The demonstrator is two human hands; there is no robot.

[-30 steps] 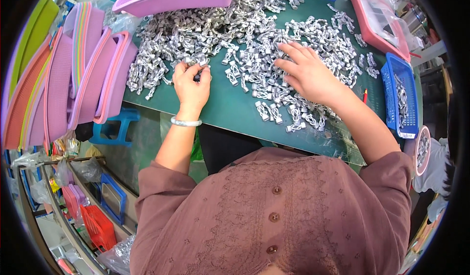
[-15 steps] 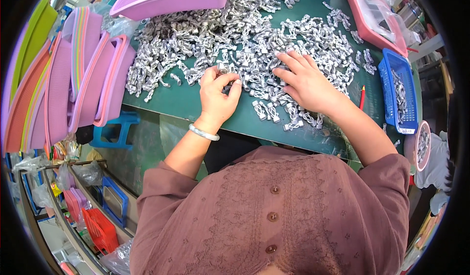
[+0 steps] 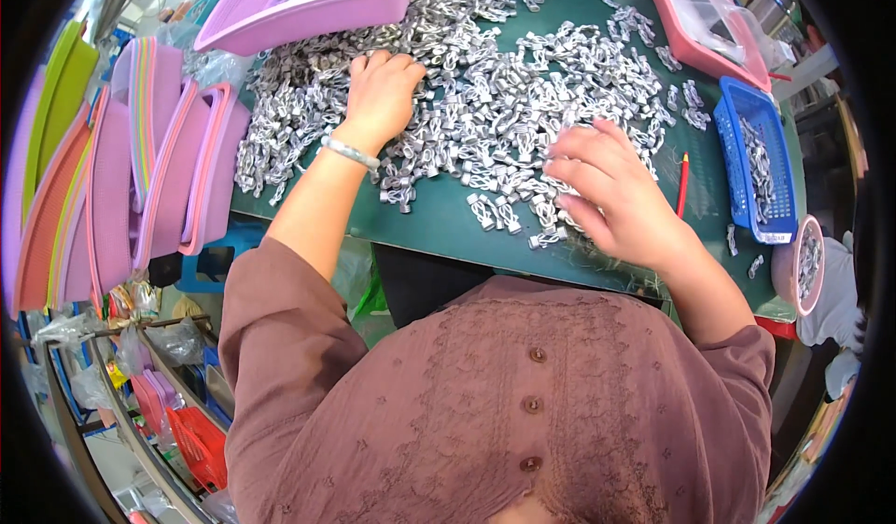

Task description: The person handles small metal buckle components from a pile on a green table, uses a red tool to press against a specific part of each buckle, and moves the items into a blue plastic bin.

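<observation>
A broad heap of small silver-grey pieces (image 3: 504, 85), each with a blocky end and a twisted loop, covers much of the green tabletop (image 3: 448, 235). My left hand (image 3: 385, 95), with a pale bangle at its wrist, rests over the heap's left part, just below a purple tray (image 3: 308, 20). Its fingers are slightly apart and bend down toward the pieces; their tips are hidden. Over the heap's near right side is my right hand (image 3: 611, 197), open, its fingers loosely curved and apart. No piece shows in its grasp.
At the right stand a blue basket (image 3: 742, 179) and a pink tub (image 3: 801, 286), both holding similar pieces. A red pencil (image 3: 683, 186) lies nearby. A pink tray (image 3: 686, 34) with clear plastic is at the far right. Stacked purple baskets (image 3: 173, 169) lean at the left.
My left hand has moved away from me and left, from the heap's near edge onto its far left part. My right hand has drawn back toward me and slightly right.
</observation>
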